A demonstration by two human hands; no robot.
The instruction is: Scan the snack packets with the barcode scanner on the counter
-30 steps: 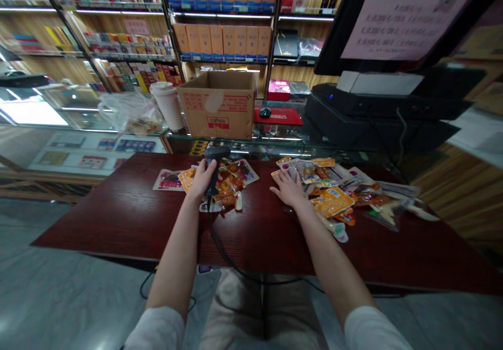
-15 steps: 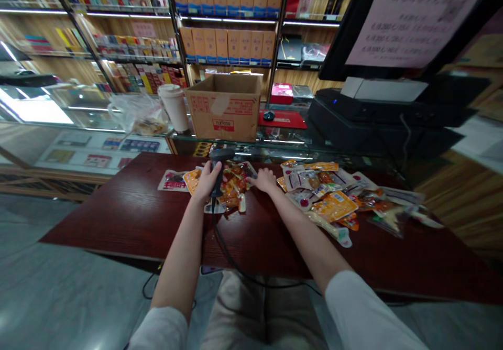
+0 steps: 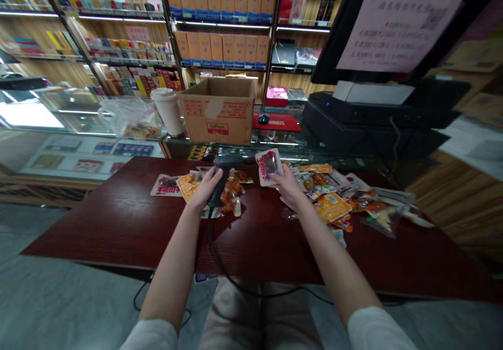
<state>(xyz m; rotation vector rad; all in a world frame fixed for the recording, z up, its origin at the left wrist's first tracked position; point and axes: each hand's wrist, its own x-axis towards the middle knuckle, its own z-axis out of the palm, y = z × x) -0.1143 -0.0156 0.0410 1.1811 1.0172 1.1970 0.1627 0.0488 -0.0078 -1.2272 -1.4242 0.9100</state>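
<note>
My left hand (image 3: pixel 205 187) is wrapped round the handle of a black barcode scanner (image 3: pixel 218 186), whose cable runs down over the table's front edge. Under and beside the scanner lies a pile of sealed snack packets (image 3: pixel 236 188), with an orange packet (image 3: pixel 187 186) and a white-and-red one (image 3: pixel 165 185) on its left. My right hand (image 3: pixel 288 185) grips a white snack packet (image 3: pixel 269 167) with red lettering and dark contents, lifted and tilted up. Below and to the right of that hand, a larger heap of snack packets (image 3: pixel 332 207) covers the table.
The dark red table (image 3: pixel 126 224) meets a glass counter bearing a cardboard box (image 3: pixel 218 117), a white cup (image 3: pixel 167 111), a plastic bag (image 3: pixel 128 117) and a mouse (image 3: pixel 263 119) on a red mat. A monitor (image 3: pixel 334 41) stands at right. Stocked shelves line the back.
My right hand went left from the right heap to the left pile, then came back rightward with a white packet lifted in it. The left hand keeps the scanner, now turned slightly.
</note>
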